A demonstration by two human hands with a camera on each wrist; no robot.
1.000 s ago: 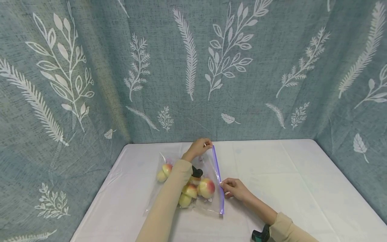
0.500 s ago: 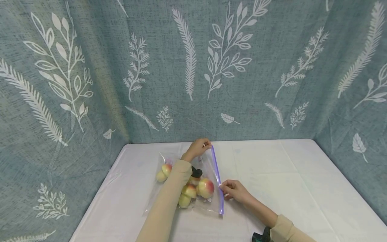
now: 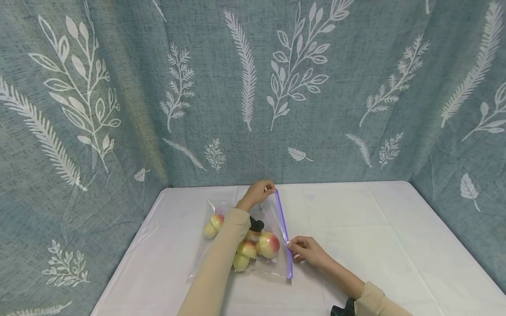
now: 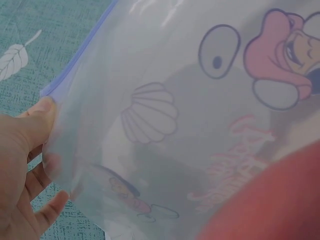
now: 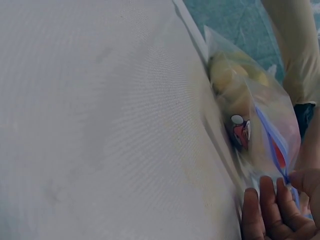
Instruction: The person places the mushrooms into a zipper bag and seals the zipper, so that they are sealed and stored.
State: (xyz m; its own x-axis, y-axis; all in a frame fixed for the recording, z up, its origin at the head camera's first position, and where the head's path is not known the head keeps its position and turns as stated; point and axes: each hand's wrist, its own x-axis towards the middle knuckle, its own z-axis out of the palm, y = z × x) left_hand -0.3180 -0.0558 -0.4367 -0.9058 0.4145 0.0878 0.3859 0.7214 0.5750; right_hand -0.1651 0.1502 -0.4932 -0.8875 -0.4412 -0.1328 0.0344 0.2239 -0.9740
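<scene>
A clear zip bag (image 3: 269, 273) lies on the table with several yellow-and-red peach-like fruits (image 3: 269, 245) inside. Its purple zip strip (image 3: 281, 210) runs along the right side. My left hand (image 3: 258, 192) reaches across the bag and pinches the far end of that strip; in the left wrist view, the thumb (image 4: 37, 120) presses on the corner. Partway down the strip, my right hand (image 3: 306, 249) pinches the zip between thumb and fingers. In the right wrist view the two zip edges (image 5: 272, 137) stand apart above the pinch. My left forearm hides part of the fruits.
A white cloth covers the table (image 3: 356, 228). Behind it hangs a blue-green curtain (image 3: 332, 145) with white leaf prints. A black wrist device (image 3: 343, 308) shows by the right sleeve, and another (image 3: 257, 225) by the left wrist. The bag carries cartoon prints, including a shell (image 4: 152, 112).
My right hand has slid slightly along the zip strip toward the near end. The left hand keeps its pinch on the far corner, and the bag has hardly moved.
</scene>
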